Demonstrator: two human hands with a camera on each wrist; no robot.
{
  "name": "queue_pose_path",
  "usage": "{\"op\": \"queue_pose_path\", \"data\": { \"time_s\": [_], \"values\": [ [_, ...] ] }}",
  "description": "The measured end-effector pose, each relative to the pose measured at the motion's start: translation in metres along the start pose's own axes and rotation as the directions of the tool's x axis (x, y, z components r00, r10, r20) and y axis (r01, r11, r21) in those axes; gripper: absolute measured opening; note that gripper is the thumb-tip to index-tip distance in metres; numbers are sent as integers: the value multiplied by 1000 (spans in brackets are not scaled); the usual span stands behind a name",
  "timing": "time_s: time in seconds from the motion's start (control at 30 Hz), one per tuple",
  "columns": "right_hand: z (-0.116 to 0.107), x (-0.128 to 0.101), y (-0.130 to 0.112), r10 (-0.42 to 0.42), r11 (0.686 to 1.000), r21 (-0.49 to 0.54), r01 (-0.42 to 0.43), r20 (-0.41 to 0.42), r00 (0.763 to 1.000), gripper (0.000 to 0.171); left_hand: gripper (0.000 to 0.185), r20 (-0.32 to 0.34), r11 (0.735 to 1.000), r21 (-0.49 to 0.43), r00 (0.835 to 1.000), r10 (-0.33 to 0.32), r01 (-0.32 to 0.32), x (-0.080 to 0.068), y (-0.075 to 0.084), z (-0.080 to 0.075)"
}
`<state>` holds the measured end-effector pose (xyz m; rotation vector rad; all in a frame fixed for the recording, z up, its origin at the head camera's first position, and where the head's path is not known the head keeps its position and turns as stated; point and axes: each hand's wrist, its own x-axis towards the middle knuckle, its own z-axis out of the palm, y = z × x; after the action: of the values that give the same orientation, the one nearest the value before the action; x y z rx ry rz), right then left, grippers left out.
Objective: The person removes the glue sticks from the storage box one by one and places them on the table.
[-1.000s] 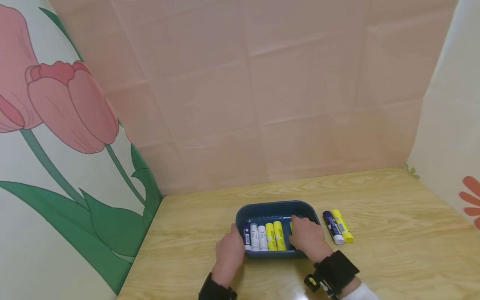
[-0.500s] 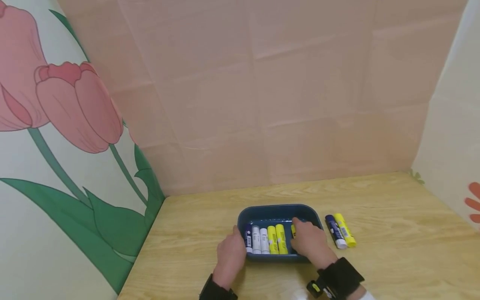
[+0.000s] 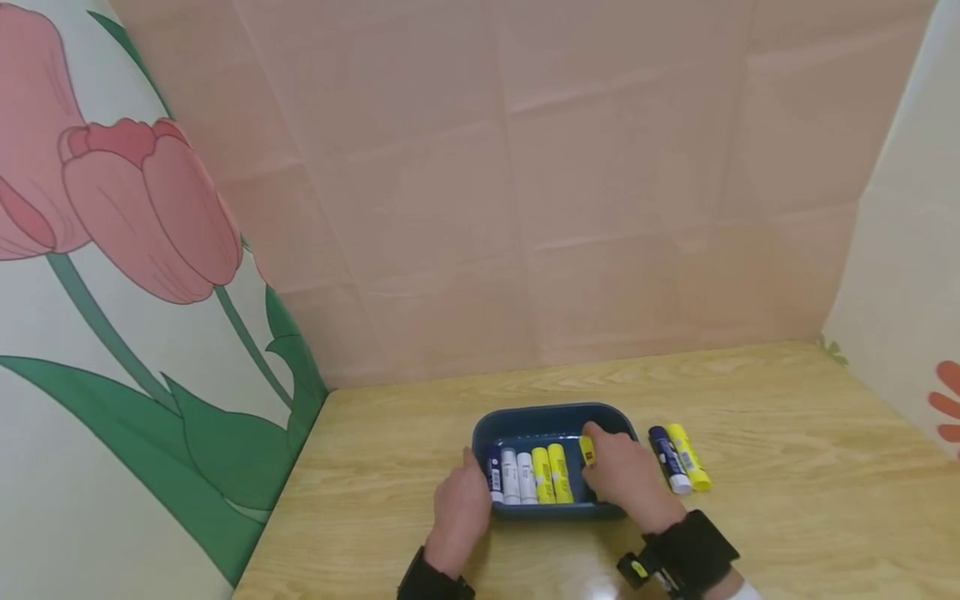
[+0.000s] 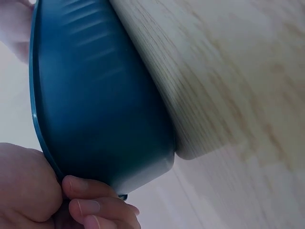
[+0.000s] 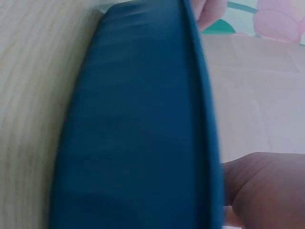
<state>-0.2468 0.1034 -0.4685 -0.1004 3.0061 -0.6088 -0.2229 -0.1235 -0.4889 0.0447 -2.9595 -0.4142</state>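
Note:
A dark blue plastic tray (image 3: pixel 553 411) holds a row of glue sticks: one purple, two white-labelled (image 3: pixel 510 476) and two yellow (image 3: pixel 551 473). My left hand (image 3: pixel 461 502) grips the tray's left side; in the left wrist view its curled fingers (image 4: pixel 90 206) lie against the tray's outer end. Over the tray's right part, my right hand (image 3: pixel 628 477) pinches another yellow glue stick (image 3: pixel 587 451), mostly hidden behind the fingers. In the right wrist view the tray wall (image 5: pixel 128 124) hides the fingertips.
Right of the tray, a dark purple glue stick (image 3: pixel 669 460) and a yellow glue stick (image 3: pixel 688 457) lie side by side on the wood-grain table (image 3: pixel 360 475). A pinkish sheet (image 3: pixel 480 208) hangs behind, with printed panels at both sides.
The yellow glue stick in my right hand has come up slightly and shows more beside the fingers. My left hand keeps its place on the tray.

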Motion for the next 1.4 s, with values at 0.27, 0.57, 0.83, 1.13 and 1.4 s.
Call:
{"op": "queue_pose_path", "data": {
  "time_s": [0.27, 0.57, 0.83, 1.13, 1.4],
  "values": [
    [-25, -13, -2, -22, 997, 67, 25, -55, 998, 54, 43, 13, 1000, -7, 1000, 1, -1, 1, 0, -2],
    [-52, -27, 7, -33, 992, 121, 44, -90, 995, 57, 43, -2, 999, 25, 1000, 20, -20, -1, -1, -4],
    [-70, -31, 26, -32, 988, 148, 48, -111, 993, 59, 43, -7, 999, 25, 1000, 23, -23, -2, -1, -3],
    [-87, -30, 54, -42, 989, 137, 59, -123, 992, 61, 44, 28, 999, 32, 1000, 6, -7, -1, 0, -5],
    [-96, -28, 71, 19, 989, 144, -10, -60, 998, 63, 45, 60, 999, 41, 998, -11, 8, 1, 1, -5]
  ]
}}
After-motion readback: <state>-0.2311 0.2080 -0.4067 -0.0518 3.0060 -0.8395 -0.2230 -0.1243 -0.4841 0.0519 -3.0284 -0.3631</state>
